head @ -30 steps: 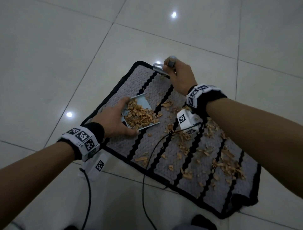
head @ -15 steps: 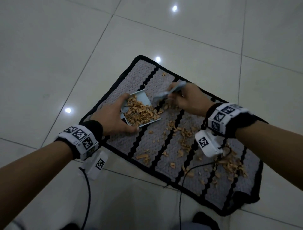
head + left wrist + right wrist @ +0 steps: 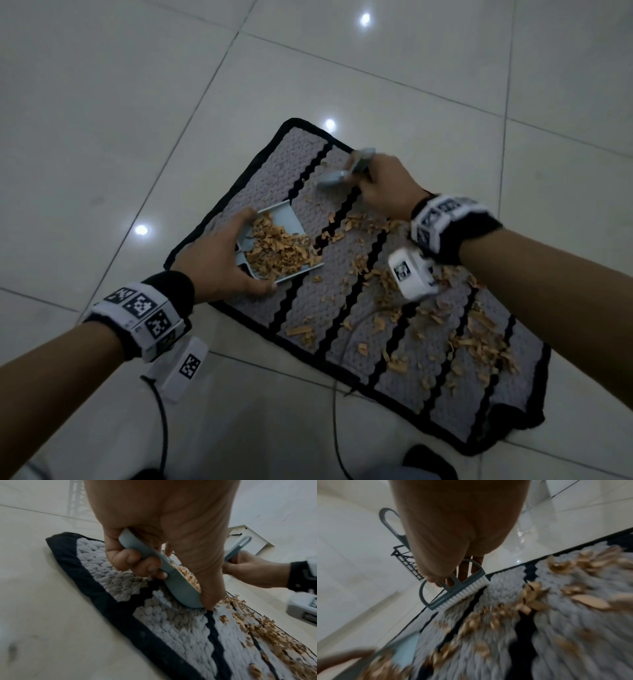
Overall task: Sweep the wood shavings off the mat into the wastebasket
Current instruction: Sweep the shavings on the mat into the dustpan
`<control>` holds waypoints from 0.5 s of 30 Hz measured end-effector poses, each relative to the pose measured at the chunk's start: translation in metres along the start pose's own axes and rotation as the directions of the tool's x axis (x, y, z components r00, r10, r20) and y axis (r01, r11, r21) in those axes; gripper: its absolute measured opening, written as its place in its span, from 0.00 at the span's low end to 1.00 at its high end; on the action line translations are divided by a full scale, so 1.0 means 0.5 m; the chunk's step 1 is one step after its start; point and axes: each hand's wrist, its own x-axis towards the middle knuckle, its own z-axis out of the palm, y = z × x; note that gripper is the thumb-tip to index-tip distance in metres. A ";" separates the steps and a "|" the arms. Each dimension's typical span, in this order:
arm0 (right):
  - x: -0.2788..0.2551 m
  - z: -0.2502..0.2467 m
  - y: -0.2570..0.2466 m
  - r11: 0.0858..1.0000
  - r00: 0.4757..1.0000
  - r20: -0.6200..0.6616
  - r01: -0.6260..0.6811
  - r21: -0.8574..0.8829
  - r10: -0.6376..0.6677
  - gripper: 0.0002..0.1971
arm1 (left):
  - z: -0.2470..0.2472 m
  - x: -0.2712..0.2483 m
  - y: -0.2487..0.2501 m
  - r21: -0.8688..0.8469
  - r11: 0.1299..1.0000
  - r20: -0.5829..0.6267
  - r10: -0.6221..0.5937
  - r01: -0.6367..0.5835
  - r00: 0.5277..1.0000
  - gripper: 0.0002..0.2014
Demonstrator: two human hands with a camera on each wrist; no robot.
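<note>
A grey mat [image 3: 346,270] with black zigzag stripes and a black border lay on a pale tiled floor [image 3: 102,120]. The left hand [image 3: 219,260] gripped a pale blue dustpan [image 3: 291,222] by its rear edge, fingers curled under it and thumb along its near side; the pan's front lip rested on the mat near the mat's left border. A heap of wood shavings [image 3: 277,248] filled the pan, and further shavings [image 3: 479,339] lay scattered across the mat's middle and right stripes, between pan and right forearm. The right hand [image 3: 383,186] was closed around the handle of a small blue brush [image 3: 330,178], whose white bristles [image 3: 462,593] touched the mat near its far edge, beyond the pan and apart from it. In the head view the brush was motion-blurred. A white wrist camera [image 3: 409,274] hung under the right wrist, covering part of the shavings; a second one [image 3: 183,368] hung under the left wrist, over the floor. Two dark cables [image 3: 337,428] trailed toward the viewer. A black wire basket [image 3: 407,562] stood on the floor beyond the mat, partly hidden by the right hand. White furniture [image 3: 248,538] stood behind the brush handle.
</note>
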 end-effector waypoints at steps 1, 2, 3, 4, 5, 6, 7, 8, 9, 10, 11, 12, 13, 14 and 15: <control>-0.023 0.011 -0.001 1.000 0.999 0.040 0.005 -0.005 -0.005 0.09 | 0.000 0.000 -0.001 0.007 1.000 0.007 -0.007 0.007 1.000 0.60; -0.044 0.017 -0.003 1.000 0.997 0.069 0.021 -0.008 -0.021 0.11 | 0.000 0.001 -0.002 0.012 1.000 0.012 -0.012 0.012 1.000 0.60; -0.057 0.018 -0.005 0.999 0.995 0.090 0.042 -0.004 -0.042 0.13 | 0.001 0.001 -0.003 0.014 1.000 0.015 -0.014 0.014 1.000 0.60; -0.064 0.012 -0.010 0.998 0.993 0.109 0.055 0.011 -0.056 0.13 | 0.002 0.002 -0.002 0.017 1.000 0.018 -0.015 0.014 1.000 0.60; -0.065 0.002 -0.016 0.997 0.991 0.115 0.063 0.036 -0.067 0.12 | 0.002 0.002 -0.002 0.020 1.000 0.020 -0.014 0.014 1.000 0.60; -0.060 -0.009 -0.021 0.996 0.993 0.095 0.067 0.060 -0.072 0.11 | 0.003 0.003 0.000 0.024 1.000 0.022 -0.013 0.012 1.000 0.60; -0.052 -0.021 -0.026 0.993 0.995 0.053 0.079 0.083 -0.083 0.10 | 0.003 0.005 0.001 0.024 1.000 0.025 -0.015 0.014 1.000 0.61; -0.043 -0.030 -0.029 0.991 0.996 0.000 0.090 0.097 -0.090 0.09 | 0.002 0.005 0.002 0.018 1.000 0.025 -0.019 0.018 1.000 0.61; -0.032 -0.034 -0.027 0.989 0.994 -0.052 0.101 0.107 -0.096 0.08 | 0.002 0.006 0.002 0.013 1.000 0.023 -0.022 0.021 1.000 0.61; -0.022 -0.034 -0.024 0.989 0.992 -0.092 0.099 0.113 -0.089 0.06 | 0.002 0.006 0.002 0.015 1.000 0.020 -0.024 0.024 1.000 0.61; -0.012 -0.029 -0.019 0.989 0.990 -0.115 0.091 0.120 -0.077 0.04 | 0.003 0.006 0.004 0.020 0.999 0.017 -0.025 0.025 1.000 0.61; -0.006 -0.021 -0.013 0.990 0.991 -0.116 0.075 0.123 -0.061 0.03 | 0.003 0.006 0.005 0.026 0.999 0.013 -0.027 0.027 1.000 0.60; -0.005 -0.012 -0.008 0.991 0.994 -0.100 0.062 0.119 -0.051 0.03 | 0.004 0.004 0.008 0.027 0.999 0.007 -0.027 0.027 1.000 0.60; -0.008 -0.004 -0.004 0.993 0.996 -0.082 0.046 0.112 -0.037 0.05 | 0.005 0.003 0.011 0.026 0.999 0.001 -0.031 0.031 1.000 0.60; -0.016 0.003 -0.002 0.994 0.997 -0.071 0.039 0.101 -0.032 0.07 | 0.006 0.003 0.013 0.026 0.999 -0.001 -0.034 0.034 0.999 0.60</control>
